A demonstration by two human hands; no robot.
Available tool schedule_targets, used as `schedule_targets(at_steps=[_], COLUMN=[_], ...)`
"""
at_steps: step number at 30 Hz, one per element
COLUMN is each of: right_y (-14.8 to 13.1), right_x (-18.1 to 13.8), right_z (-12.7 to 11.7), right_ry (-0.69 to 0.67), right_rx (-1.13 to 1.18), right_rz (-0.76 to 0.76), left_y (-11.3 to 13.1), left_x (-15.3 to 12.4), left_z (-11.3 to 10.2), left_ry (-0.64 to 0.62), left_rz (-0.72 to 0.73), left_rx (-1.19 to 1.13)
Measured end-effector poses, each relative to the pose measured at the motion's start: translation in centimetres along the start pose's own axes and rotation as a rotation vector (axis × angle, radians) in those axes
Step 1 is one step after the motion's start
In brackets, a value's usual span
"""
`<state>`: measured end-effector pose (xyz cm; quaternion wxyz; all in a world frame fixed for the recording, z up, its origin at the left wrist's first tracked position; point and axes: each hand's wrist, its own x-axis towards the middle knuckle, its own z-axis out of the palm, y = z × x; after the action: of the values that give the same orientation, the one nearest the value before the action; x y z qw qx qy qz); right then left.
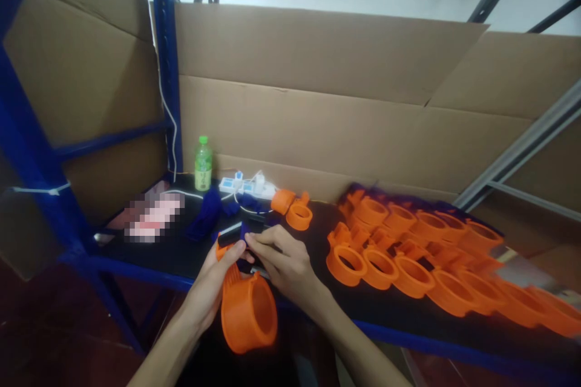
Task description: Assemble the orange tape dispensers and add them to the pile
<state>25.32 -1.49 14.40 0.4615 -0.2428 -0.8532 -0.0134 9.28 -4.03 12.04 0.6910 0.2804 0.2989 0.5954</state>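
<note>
My left hand [212, 287] grips an orange plastic ring-shaped part [249, 313] by its upper end, the wide round opening facing toward me. My right hand [282, 261] is pinched on a small dark blue piece [246, 232] at the top of that orange part, fingers pressed together. Both hands meet just over the front edge of the black shelf surface [181, 254]. A black and white strip lies right behind my fingers.
Several orange ring parts [408, 248] lie in rows on the right. Two more orange parts [293, 208] sit at the back, beside a white power strip [245, 186], a green bottle [203, 163] and dark blue pieces [206, 214]. Cardboard walls and a blue rack post [166, 60] surround the shelf.
</note>
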Motion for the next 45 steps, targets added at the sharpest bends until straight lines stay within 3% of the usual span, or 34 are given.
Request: schedule_targets(at_steps=[4, 8, 11, 14, 23, 28, 33, 39, 42, 45], right_y=[0.3, 1.2, 1.8, 2.0, 3.3, 3.5, 3.0, -0.7, -2.9, -3.9], right_x=[1.3, 2.6, 2.9, 2.9, 3.8, 4.0, 4.8, 4.9, 4.2, 3.4], right_z=[0.9, 1.9, 2.9, 4.6, 8.4, 8.4, 5.9, 1.9, 1.0, 0.9], right_ry=[0.022, -0.119, -0.334, -0.482, -0.556, -0.495, -0.328, 0.032, 0.031, 0.017], right_rx=[0.113, 0.267, -0.024, -0.282, -0.453, -0.442, -0.389, -0.087, 0.073, 0.171], right_rz=[0.031, 0.321, 0.526, 0.558, 0.661, 0.723, 0.726, 0.504, 0.404, 0.413], left_y=[1.0, 2.7, 3.9, 4.7, 4.8, 4.4, 4.2, 3.6, 3.0, 2.5], left_x=[0.5, 0.7, 0.5, 0.4, 1.0, 0.9, 1.0, 0.5, -0.1, -0.6], left_z=[-0.8, -2.1, -2.9, -3.1, -3.3, -2.8, -2.3, -1.3, -0.4, 0.2], left_ry=[0.112, 0.211, 0.279, 0.238, 0.224, 0.293, 0.276, 0.19, 0.105, 0.043], left_rz=[0.063, 0.002, -0.017, 0.039, 0.21, 0.207, 0.247, 0.117, 0.101, 0.13], left_rx=[0.061, 0.171, 0.205, 0.149, 0.009, -0.025, -0.047, -0.16, -0.214, -0.247])
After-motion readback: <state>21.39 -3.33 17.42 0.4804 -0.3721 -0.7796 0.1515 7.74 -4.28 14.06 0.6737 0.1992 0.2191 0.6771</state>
